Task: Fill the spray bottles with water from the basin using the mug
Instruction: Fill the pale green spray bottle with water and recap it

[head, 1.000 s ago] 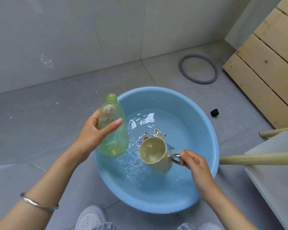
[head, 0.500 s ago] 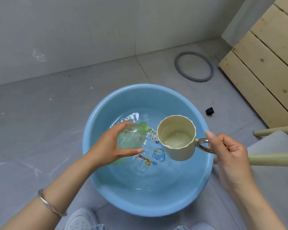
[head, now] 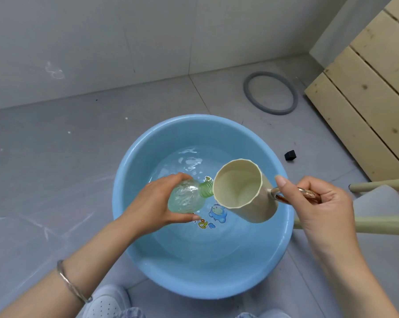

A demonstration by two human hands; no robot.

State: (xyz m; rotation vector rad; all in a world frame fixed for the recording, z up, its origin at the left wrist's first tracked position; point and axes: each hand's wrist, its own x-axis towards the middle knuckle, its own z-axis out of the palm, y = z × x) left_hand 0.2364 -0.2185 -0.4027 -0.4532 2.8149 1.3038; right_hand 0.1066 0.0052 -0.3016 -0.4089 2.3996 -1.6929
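Presently found the left hand (head: 157,203) curled round the body of a clear green spray bottle (head: 187,198), held low over the blue basin (head: 148,148) and tipped on its side, bare threaded neck pointing right. Noted no spray head fitted. Found the right hand (head: 315,203) closed on the metal handle of a cream mug (head: 242,189), thumb stretched along the top, fingers wrapped beneath. Recorded the mug tilted steeply toward the bottle, rim just beside or touching the neck; could not tell which. Could not make out the amount of water inside the mug, nor any stream entering the neck. Observed droplets or a thin film inside the bottle; level not readable. Judged the task early: pour into this one bottle in hand, bottle far from full by appearance. Judged outstanding: completing this fill, further scoops as needed, and any other bottles, none in view. Noted water (head: 193,244) standing in the basin, seemingly ample for more scoops. Checked for writing: found a cartoon print (head: 218,213) on the basin bottom, a blue figure with coloured letters below, distorted by water and not legible. Found no label or brand on bottle or mug. Logged also a grey ring (head: 247,92) and a small black block (head: 290,154) on the floor (head: 56,180), pale wooden slats (head: 366,99) at right.
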